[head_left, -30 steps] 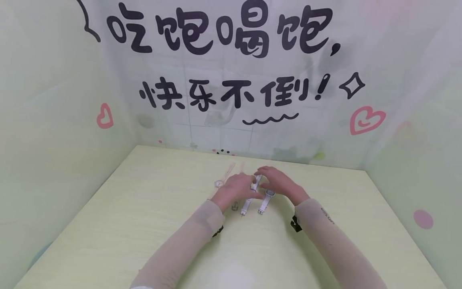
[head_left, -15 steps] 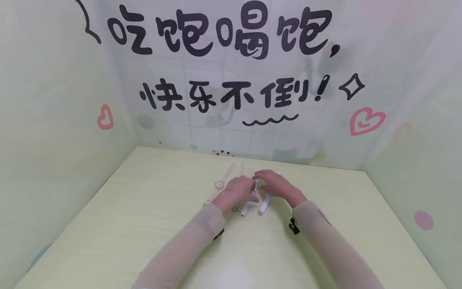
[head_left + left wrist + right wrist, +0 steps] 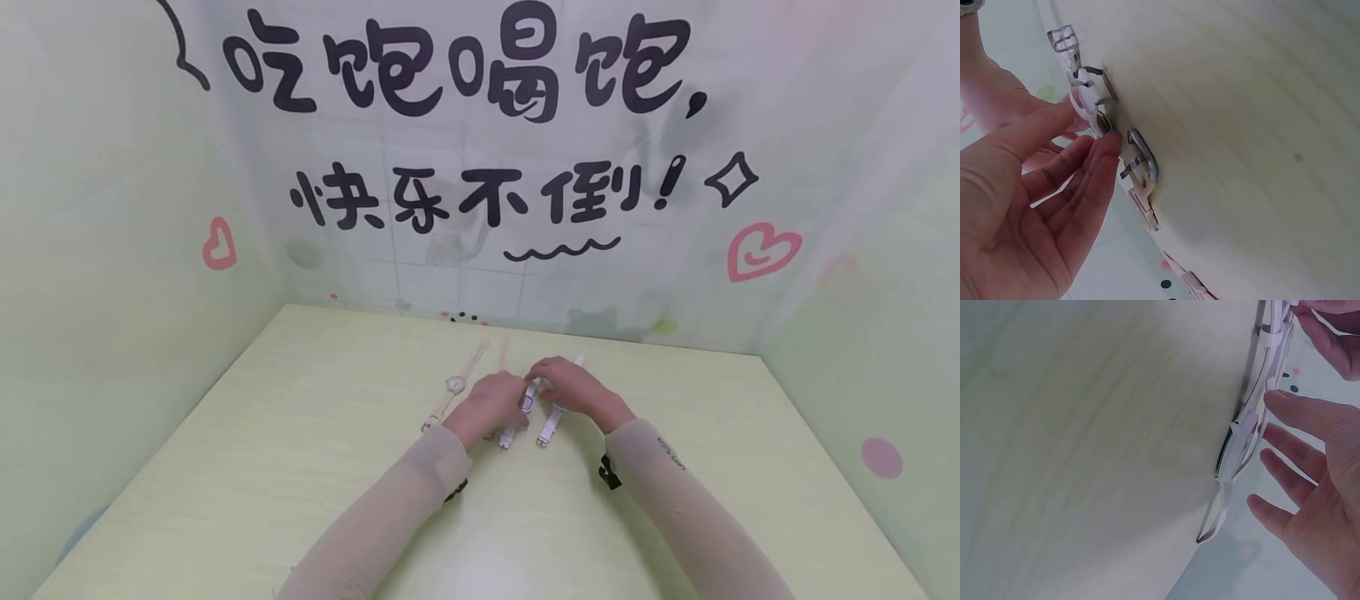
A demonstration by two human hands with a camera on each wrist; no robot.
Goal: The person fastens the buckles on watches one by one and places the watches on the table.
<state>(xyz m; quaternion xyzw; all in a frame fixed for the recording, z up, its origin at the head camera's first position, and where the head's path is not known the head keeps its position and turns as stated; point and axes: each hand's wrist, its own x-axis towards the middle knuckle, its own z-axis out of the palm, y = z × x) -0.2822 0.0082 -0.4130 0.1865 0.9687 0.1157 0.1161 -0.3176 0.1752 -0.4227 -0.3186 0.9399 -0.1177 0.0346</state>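
Observation:
My left hand (image 3: 495, 402) holds the middle white watch (image 3: 528, 403) between thumb and fingers; in the left wrist view its fingertips (image 3: 1109, 142) are at the buckle side of this watch. At the far strap end, my right hand (image 3: 576, 385) pinches the same watch, its thumb (image 3: 1291, 407) in front of the strap. Under the right hand lies another white watch (image 3: 551, 425), partly covered. Left of my left hand, a pale pink watch (image 3: 455, 384) lies flat; a second pink strap (image 3: 504, 354) shows beyond that hand.
The watches lie in a row on the pale wooden table (image 3: 337, 400). Behind it stands a back wall (image 3: 450, 287) with black lettering and pink hearts, and side walls (image 3: 135, 275) flank the table.
Both hands have shifted slightly toward me, and the left fingers have closed in on the middle white watch. More of the left pink watch and the right white watch's far strap shows.

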